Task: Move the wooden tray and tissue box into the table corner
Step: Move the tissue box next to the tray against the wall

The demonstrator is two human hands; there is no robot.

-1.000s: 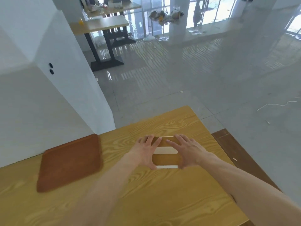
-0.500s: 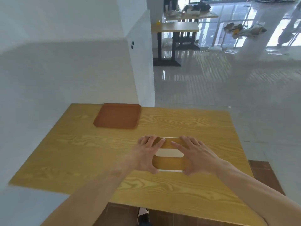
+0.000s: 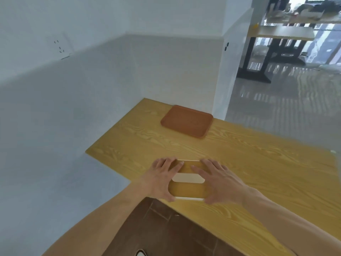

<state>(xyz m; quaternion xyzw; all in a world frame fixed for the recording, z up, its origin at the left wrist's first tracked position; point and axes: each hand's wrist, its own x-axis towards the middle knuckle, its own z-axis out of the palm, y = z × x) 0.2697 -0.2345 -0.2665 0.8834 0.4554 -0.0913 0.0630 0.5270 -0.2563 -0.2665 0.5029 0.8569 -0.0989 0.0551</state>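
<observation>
both hands are on the tissue box (image 3: 188, 179) just below centre frame. the left hand (image 3: 160, 179) clasps its left end, fingers draped over the top and thumb hooked around the near edge; the right hand (image 3: 219, 180) mirrors it on the right end, fingers splayed across the lid. it's a squeeze from both sides, box caught between the palms, sitting close to the near edge of the wooden table (image 3: 258, 163).

up above centre, the wooden tray (image 3: 186, 121) lies flat near the table's far edge, just beside the white wall (image 3: 110, 80), apart from the box and from both hands. that looks like the corner spot, so my read is the tray half is done or close to it, though whether it's tucked fully in i can't tell. the box half is what's left: gripped, well short of the tray.

labels? nothing readable: the box shows a plain wood-tone top with a pale slot, no print or brand. tray is bare too.
</observation>
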